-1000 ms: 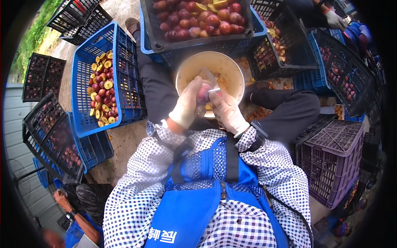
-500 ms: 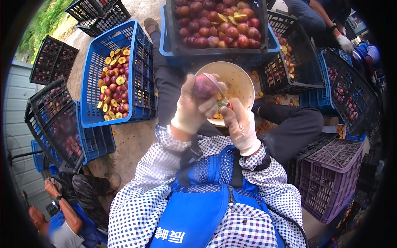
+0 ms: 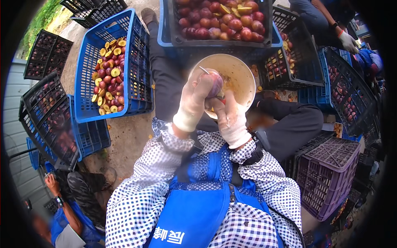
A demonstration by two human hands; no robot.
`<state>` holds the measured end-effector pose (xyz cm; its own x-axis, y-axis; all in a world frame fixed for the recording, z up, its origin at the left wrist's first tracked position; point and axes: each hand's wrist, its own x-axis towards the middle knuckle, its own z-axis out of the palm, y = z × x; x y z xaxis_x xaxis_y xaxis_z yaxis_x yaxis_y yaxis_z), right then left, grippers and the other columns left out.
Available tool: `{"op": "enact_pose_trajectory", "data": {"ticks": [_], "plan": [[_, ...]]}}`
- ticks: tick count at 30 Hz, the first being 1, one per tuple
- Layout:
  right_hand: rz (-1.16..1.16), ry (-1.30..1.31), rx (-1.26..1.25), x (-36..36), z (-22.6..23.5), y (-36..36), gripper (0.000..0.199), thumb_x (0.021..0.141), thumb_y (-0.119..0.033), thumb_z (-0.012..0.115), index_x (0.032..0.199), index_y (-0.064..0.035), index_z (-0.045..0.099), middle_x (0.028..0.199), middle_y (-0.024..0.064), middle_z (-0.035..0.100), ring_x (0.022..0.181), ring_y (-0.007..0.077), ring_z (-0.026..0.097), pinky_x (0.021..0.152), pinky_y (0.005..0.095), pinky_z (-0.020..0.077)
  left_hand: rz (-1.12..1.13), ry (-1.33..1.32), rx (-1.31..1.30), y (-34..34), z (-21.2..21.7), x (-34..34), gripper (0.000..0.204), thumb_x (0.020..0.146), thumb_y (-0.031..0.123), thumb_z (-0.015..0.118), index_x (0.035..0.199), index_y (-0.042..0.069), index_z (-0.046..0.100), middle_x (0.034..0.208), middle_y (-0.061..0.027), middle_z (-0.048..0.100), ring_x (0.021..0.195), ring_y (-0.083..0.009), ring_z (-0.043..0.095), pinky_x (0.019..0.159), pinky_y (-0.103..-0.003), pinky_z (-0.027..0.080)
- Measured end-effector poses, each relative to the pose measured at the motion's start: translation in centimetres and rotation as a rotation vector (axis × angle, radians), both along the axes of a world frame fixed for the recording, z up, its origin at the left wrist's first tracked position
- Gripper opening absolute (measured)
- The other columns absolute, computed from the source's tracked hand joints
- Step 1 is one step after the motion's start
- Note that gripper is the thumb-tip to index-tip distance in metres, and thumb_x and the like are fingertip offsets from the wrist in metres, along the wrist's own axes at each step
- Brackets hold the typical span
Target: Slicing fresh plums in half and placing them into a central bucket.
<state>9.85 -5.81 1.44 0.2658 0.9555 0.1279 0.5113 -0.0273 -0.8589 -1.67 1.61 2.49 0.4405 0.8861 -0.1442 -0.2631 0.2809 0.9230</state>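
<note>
Plum: a dark red-purple plum (image 3: pixel 215 84) sits above the near left part of the cream bucket (image 3: pixel 243 76), at the far right side of the left fingers, touching them.
Left hand: the white-gloved left hand (image 3: pixel 193 99) has its fingers curled around the plum; it is the nearer hand to the fruit.
Right hand: the white-gloved right hand (image 3: pixel 231 120) lies just to the near right of the plum, fingers closed on the knife, whose red handle (image 3: pixel 223 101) barely shows.
Knife: the thin metal blade (image 3: pixel 204 70) emerges at the plum's far left; its long axis seems to run from near right to far left, with the middle hidden.
Plum's axis: nearly round, so no clear long axis; which way the stem end points cannot be told.
Left crate: a blue crate (image 3: pixel 138 70) holds halved and whole plums.
Far crate: a black crate (image 3: pixel 223 43) carries mostly whole plums, with some cut pieces on top.
</note>
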Motion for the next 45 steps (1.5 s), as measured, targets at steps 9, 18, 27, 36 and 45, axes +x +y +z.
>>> {"op": "enact_pose_trajectory", "data": {"ticks": [9, 18, 27, 36, 45], "plan": [[0.168, 0.42, -0.003, 1.5, 0.0, 0.5, 0.026, 0.094, -0.012, 0.062, 0.118, -0.001, 0.061, 0.088, 0.016, 0.069, 0.08, 0.025, 0.069, 0.069, 0.0348, 0.053, -0.043, 0.112, 0.133, 0.3, 1.2, -0.7, 0.048, 0.09, 0.04, 0.062, 0.117, 0.0, 0.056, 0.1, -0.0076, 0.065, 0.088, -0.015, 0.061, 0.077, -0.027, 0.05], [0.231, 0.458, 0.073, 1.5, -1.8, 1.4, 0.023, 0.092, -0.011, 0.062, 0.112, -0.0008, 0.063, 0.101, 0.0142, 0.066, 0.093, 0.0256, 0.067, 0.077, 0.035, 0.0523, -0.013, 0.024, 0.043, 1.3, 0.6, 0.5, 0.048, 0.073, 0.022, 0.079, 0.111, 0.002, 0.06, 0.102, -0.0036, 0.065, 0.093, -0.0171, 0.063, 0.086, -0.031, 0.05], [0.152, 0.895, -0.024, 0.5, -2.2, 1.4, 0.031, 0.096, -0.013, 0.054, 0.124, -0.0012, 0.058, 0.109, 0.0089, 0.065, 0.099, 0.015, 0.062, 0.084, 0.0305, 0.049, -0.026, -0.114, -0.064, 1.0, 1.1, 1.9, 0.046, 0.08, 0.034, 0.073, 0.111, 0.002, 0.06, 0.099, -0.0041, 0.063, 0.087, -0.0113, 0.057, 0.08, -0.026, 0.047], [0.191, 1.08, 0.029, 0.8, -2.0, 1.5, 0.041, 0.101, -0.024, 0.054, 0.133, 0.0012, 0.052, 0.122, 0.0072, 0.06, 0.112, 0.0137, 0.057, 0.092, 0.0293, 0.0482, -0.196, -0.028, 0.09, 2.8, 2.1, 1.5, 0.049, 0.078, 0.029, 0.076, 0.114, 0.001, 0.059, 0.099, -0.0058, 0.064, 0.091, -0.0125, 0.06, 0.085, -0.03, 0.049], [0.293, 0.393, 0.1, 3.9, -2.8, 1.3, 0.027, 0.097, -0.016, 0.06, 0.118, -0.0007, 0.064, 0.117, 0.0097, 0.066, 0.099, 0.0172, 0.066, 0.081, 0.0314, 0.0533, -0.358, 0.691, 0.528, 4.2, 4.5, 0.9, 0.039, 0.073, 0.023, 0.077, 0.103, 0.003, 0.062, 0.096, -0.0043, 0.065, 0.085, -0.0136, 0.061, 0.082, -0.03, 0.05]]}}
